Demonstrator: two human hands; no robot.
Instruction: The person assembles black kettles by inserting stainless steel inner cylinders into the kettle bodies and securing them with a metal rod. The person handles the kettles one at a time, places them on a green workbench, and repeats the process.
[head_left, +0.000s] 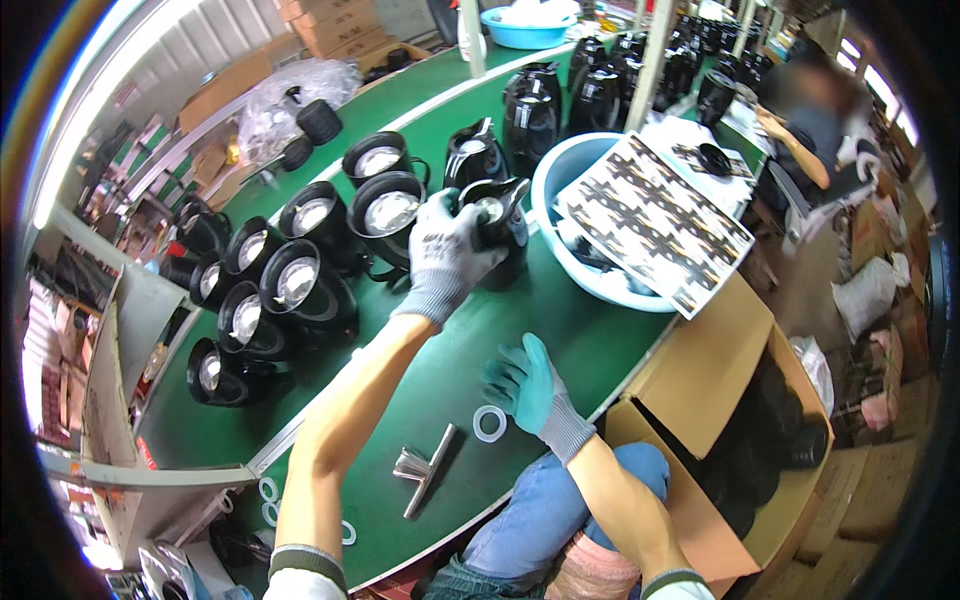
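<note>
One black jug (pixel 511 228) is gripped near its top by the left hand (pixel 445 245), while the right hand (pixel 533 388) is held loosely spread beside a ring (pixel 478 424).

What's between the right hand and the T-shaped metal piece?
In the head view, a translucent ring lies between the right hand and the T-shaped metal piece.
</note>
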